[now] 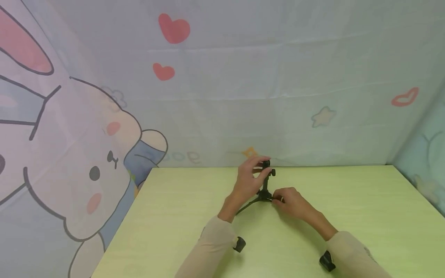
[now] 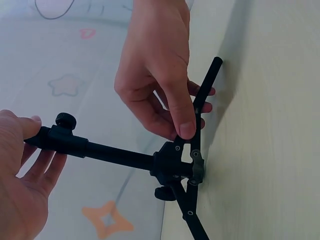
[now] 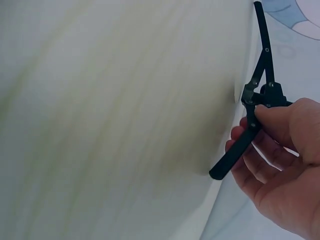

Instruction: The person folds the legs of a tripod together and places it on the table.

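Note:
A small black tripod (image 1: 265,185) stands upright near the back of the table, its legs spread. My left hand (image 1: 247,179) grips the top of its column, thumb on one side and fingers on the other. Just below that grip, a round knob (image 2: 65,121) sticks out from the column in the left wrist view. My right hand (image 1: 291,201) pinches one leg (image 3: 235,152) close to the hub, with the thumb on the near face and fingertips behind. Another leg (image 1: 247,205) reaches toward the front left.
The pale yellow-green table (image 1: 167,216) ends at a hanging cloth (image 1: 226,108) printed with hearts, stars and a large rabbit. Black wrist-worn pieces (image 1: 239,244) show beside the sleeves.

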Available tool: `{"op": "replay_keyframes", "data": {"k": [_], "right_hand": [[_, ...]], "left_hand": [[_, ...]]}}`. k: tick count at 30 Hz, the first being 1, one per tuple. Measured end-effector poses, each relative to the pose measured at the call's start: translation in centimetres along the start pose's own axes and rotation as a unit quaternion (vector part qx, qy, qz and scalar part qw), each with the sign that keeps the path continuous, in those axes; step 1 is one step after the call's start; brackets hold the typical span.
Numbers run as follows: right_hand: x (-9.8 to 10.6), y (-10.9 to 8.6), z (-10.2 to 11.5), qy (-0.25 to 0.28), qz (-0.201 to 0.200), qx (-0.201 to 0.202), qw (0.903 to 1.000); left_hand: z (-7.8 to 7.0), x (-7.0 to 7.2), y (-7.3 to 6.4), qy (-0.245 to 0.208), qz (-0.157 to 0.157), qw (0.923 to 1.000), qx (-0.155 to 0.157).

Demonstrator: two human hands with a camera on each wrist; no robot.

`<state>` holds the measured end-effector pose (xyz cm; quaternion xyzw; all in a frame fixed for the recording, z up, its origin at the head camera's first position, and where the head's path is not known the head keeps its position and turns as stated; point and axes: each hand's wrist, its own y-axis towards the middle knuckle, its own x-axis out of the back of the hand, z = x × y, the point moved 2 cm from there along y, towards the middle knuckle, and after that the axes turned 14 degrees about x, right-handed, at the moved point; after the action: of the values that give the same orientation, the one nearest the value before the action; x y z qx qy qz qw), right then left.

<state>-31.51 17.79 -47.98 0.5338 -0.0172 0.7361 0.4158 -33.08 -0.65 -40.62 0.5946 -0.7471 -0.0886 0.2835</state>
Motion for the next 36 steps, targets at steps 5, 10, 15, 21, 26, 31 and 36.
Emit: {"op": "replay_keyframes", "data": {"k": [5,10,15,21,26,31,36], "right_hand": [[-0.3,0.4,0.3,-0.013,0.000,-0.028,0.9995],[-0.3,0.8,0.9,-0.025,0.000,-0.056,0.9982],[-0.3,0.9,1.5,-0.046,0.011,-0.089,0.9949],[-0.6,0.8,1.5,-0.062,0.013,-0.101,0.9928],[-0.7,0.6,1.4,-0.067,0.010,-0.100,0.9927],[-0.7,0.5,1.5,-0.069,0.005,-0.099,0.9926],[-0.6,0.4,1.8,-0.072,-0.002,-0.096,0.9928]], "left_hand": [[-0.2,0.0,-0.1,-0.003,0.001,0.9999,0.015],[-0.3,0.0,-0.1,0.009,-0.005,0.9998,0.020],[-0.5,-0.1,-0.2,0.022,-0.006,0.9996,0.018],[-0.6,0.0,-0.5,0.028,-0.003,0.9995,0.016],[-0.5,0.0,-0.5,0.033,-0.002,0.9994,0.010],[-0.4,-0.1,-0.5,0.033,-0.004,0.9994,0.000],[-0.6,-0.1,-0.5,0.035,-0.004,0.9994,-0.004]]}}
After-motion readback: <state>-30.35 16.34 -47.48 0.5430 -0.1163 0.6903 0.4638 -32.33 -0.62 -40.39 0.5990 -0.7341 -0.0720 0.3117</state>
